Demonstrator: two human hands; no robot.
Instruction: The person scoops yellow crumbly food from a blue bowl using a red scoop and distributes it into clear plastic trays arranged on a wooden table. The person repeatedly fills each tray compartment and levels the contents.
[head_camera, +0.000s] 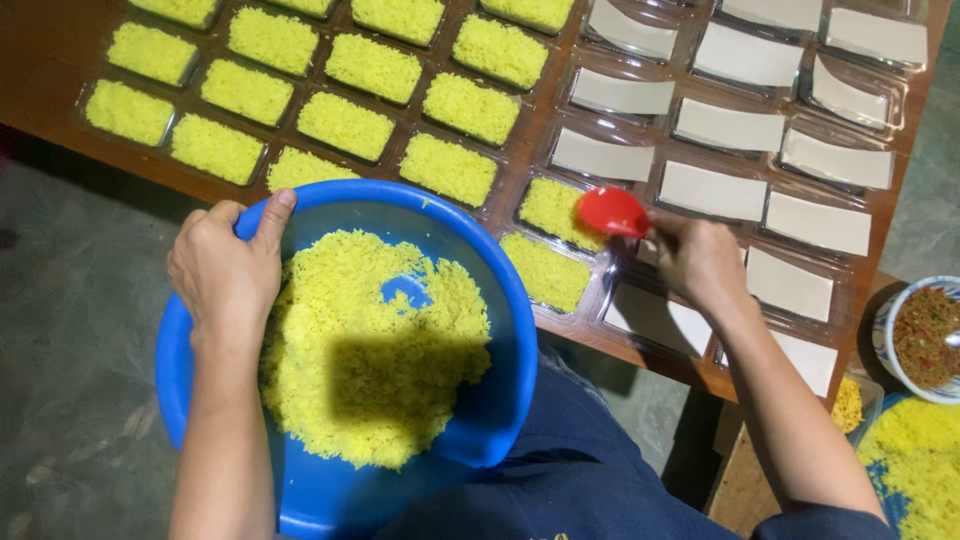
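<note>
1. Left hand (225, 270) is clamped on the far-left rim of the blue basin (500, 300), thumb hooked over the edge, fingers outside. The basin sits on the person's lap, against the near edge of the tabletop (60, 75).
2. Right hand (700, 262) is closed round the handle of a red spoon (612, 212); its bowl hovers over a part-filled clear tray (556, 212), just left of that hand.
3. Yellow rice (370, 350) fills the basin's middle, with a bare blue patch near the centre.
4. Handling, as a judgement: the rice looks loose and grainy, so it would spill off a tilted spoon. The loaded basin is probably heavy, with a smooth plastic rim; the rim is the only grip.
5. The clear trays look thin and light, easy to nudge. Those beyond the left hand hold rice (345, 125); those beyond the right hand hold only white paper liners (730, 125).
6. Trays are packed edge to edge, with little bare tabletop between them. Open room is mainly above the basin, between the hands.
7. Right of the right hand: a bowl of brown-red topping (925, 335) at the frame edge.
</note>
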